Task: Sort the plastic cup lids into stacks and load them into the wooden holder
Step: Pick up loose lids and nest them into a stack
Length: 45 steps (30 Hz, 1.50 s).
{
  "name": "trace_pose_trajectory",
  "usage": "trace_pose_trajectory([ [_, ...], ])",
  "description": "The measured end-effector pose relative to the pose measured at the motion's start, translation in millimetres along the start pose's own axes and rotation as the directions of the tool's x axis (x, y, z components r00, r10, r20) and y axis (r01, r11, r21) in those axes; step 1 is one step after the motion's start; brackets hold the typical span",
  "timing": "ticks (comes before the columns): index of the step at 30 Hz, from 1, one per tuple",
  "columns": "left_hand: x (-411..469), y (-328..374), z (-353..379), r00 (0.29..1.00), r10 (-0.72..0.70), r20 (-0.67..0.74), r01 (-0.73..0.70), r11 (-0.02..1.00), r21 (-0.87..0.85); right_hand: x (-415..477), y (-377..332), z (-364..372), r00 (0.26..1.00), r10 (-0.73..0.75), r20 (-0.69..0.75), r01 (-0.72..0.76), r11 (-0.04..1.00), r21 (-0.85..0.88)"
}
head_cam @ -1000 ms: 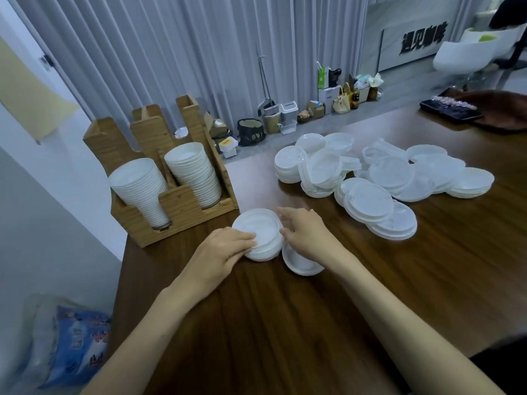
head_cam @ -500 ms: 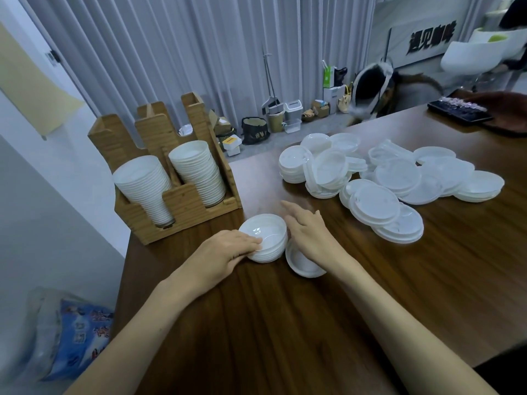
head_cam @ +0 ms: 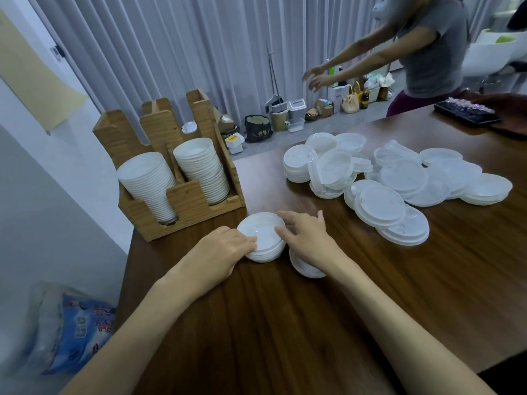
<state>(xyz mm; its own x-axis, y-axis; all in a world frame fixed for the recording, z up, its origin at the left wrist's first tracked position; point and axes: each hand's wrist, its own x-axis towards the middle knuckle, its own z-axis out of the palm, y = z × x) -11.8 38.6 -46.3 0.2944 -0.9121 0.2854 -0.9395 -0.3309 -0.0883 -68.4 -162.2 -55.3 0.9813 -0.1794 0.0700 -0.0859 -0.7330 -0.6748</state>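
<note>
— Where's the holder [head_cam: 182, 201]?
— On the table [head_cam: 285, 323], at its far left corner, with lid columns [head_cam: 202, 169] side by side in its front slots.
— The stack [head_cam: 262, 238]?
— On the table just before the holder's right end.
— The loose lids [head_cam: 393, 181]?
— Heaped well right of the holder. A bag [head_cam: 74, 323] lies on the floor, left of the holder and nearer.

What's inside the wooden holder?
In the wooden holder, two front slots each hold a leaning stack of white lids: left stack, right stack. Its rear slots are hidden behind the dividers.
</note>
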Motion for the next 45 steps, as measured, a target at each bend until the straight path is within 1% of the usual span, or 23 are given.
trace_pose_trajectory([
  [3, -2, 1, 0, 1.000, -0.020, 0.009, 0.020, 1.000, 0.020, -2, -2, 0, 1.000, -0.008, -0.007, 0.008, 1.000, -0.006],
  [8, -3, 4, -1, 0.997, -0.037, 0.073, 0.032, 0.997, 0.075, -8, -3, 0, 0.987, -0.151, 0.061, 0.158, 0.977, -0.140],
  [11, -3, 9, -3, 0.994, -0.035, 0.105, 0.027, 0.997, 0.076, -9, -2, 5, 0.980, -0.193, 0.050, 0.199, 0.954, -0.226],
  [13, -2, 13, -5, 0.991, -0.084, 0.106, 0.078, 0.995, 0.056, -9, -2, 7, 0.978, -0.204, 0.036, 0.207, 0.948, -0.242],
  [18, 3, 20, -1, 0.962, -0.213, 0.173, 0.220, 0.975, -0.024, -7, 2, 10, 0.975, -0.223, 0.015, 0.221, 0.950, -0.220],
  [21, 5, 24, 4, 0.952, -0.264, 0.156, 0.281, 0.955, -0.099, -11, 1, 2, 0.970, -0.242, 0.017, 0.241, 0.956, -0.168],
  [23, 8, 28, 7, 0.942, -0.296, 0.156, 0.318, 0.937, -0.145, -12, 3, -13, 0.981, -0.191, -0.042, 0.184, 0.974, -0.135],
  [25, 14, 33, 10, 0.937, -0.318, 0.146, 0.341, 0.923, -0.177, -12, 13, -30, 0.977, -0.092, -0.193, 0.055, 0.981, -0.189],
  [27, 21, 36, 13, 0.936, -0.336, 0.102, 0.349, 0.918, -0.185, -10, 30, -46, 0.933, 0.014, -0.359, -0.109, 0.963, -0.247],
  [28, 24, 37, 15, 0.938, -0.337, 0.081, 0.346, 0.921, -0.179, -10, 39, -51, 0.907, 0.055, -0.417, -0.186, 0.941, -0.283],
  [30, 32, 40, 18, 0.945, -0.324, 0.050, 0.327, 0.934, -0.144, -11, 55, -60, 0.875, 0.137, -0.464, -0.320, 0.884, -0.342],
  [32, 38, 41, 20, 0.951, -0.309, 0.028, 0.311, 0.945, -0.104, -10, 66, -66, 0.859, 0.228, -0.459, -0.405, 0.850, -0.336],
  [35, 44, 40, 24, 0.960, -0.280, -0.012, 0.279, 0.958, -0.067, -8, 75, -71, 0.859, 0.280, -0.429, -0.424, 0.858, -0.289],
  [38, 45, 42, 24, 0.960, -0.281, -0.016, 0.279, 0.958, -0.066, -8, 77, -74, 0.865, 0.271, -0.423, -0.407, 0.871, -0.276],
  [40, 42, 42, 26, 0.957, -0.288, -0.036, 0.285, 0.956, -0.074, -9, 75, -75, 0.856, 0.242, -0.457, -0.399, 0.872, -0.285],
  [43, 39, 41, 26, 0.951, -0.302, -0.058, 0.297, 0.952, -0.078, -10, 67, -73, 0.842, 0.162, -0.514, -0.326, 0.913, -0.247],
  [45, 39, 40, 25, 0.946, -0.318, -0.060, 0.310, 0.944, -0.112, -11, 57, -71, 0.858, 0.122, -0.498, -0.230, 0.960, -0.160],
])
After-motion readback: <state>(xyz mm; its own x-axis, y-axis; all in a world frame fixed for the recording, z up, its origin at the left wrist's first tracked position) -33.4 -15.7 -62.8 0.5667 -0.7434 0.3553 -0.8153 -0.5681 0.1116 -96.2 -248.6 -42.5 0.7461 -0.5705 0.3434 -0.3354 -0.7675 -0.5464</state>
